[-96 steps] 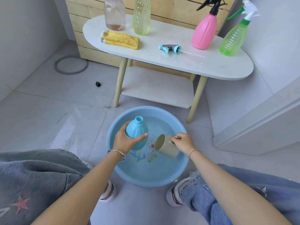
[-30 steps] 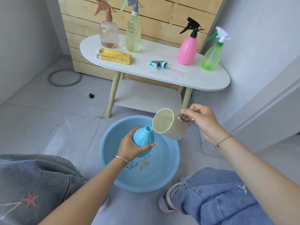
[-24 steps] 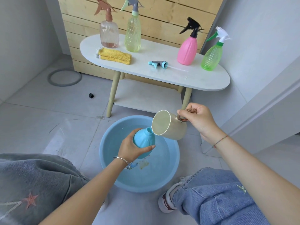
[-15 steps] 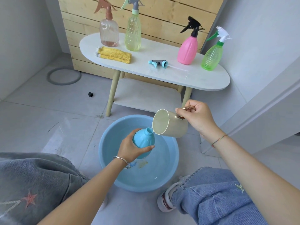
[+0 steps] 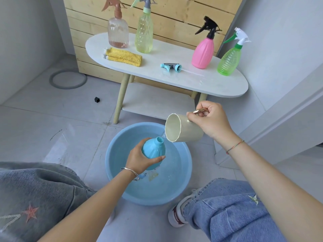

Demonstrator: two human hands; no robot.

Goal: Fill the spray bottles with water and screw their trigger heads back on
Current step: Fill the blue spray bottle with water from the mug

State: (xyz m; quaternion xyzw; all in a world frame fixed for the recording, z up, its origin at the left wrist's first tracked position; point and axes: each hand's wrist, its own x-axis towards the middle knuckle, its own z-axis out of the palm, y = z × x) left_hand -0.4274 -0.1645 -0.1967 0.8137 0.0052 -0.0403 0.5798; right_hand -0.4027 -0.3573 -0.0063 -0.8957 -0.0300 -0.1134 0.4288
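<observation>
My left hand [image 5: 139, 158] grips a headless light-blue spray bottle [image 5: 154, 151] and holds it over a blue basin [image 5: 185, 182] with water in it. My right hand [image 5: 209, 119] holds a cream mug [image 5: 183, 129] by its gold handle. The mug is tipped on its side, its lip just right of the bottle's open neck, and a thin stream of water runs from it into the neck. The bottle's blue trigger head [image 5: 170, 66] lies on the white table [image 5: 218, 81].
Four spray bottles with heads on stand on the table: clear pink [image 5: 118, 33], yellow-green [image 5: 144, 31], pink [image 5: 203, 49], green [image 5: 229, 59]. A folded yellow cloth [image 5: 124, 56] lies there too. My knees flank the basin. A grey wall and step rise on the right.
The mug came up out of the basin full, moved over the bottle and tilted further. Water now runs into the bottle's neck. My left hand has kept the bottle nearly still.
</observation>
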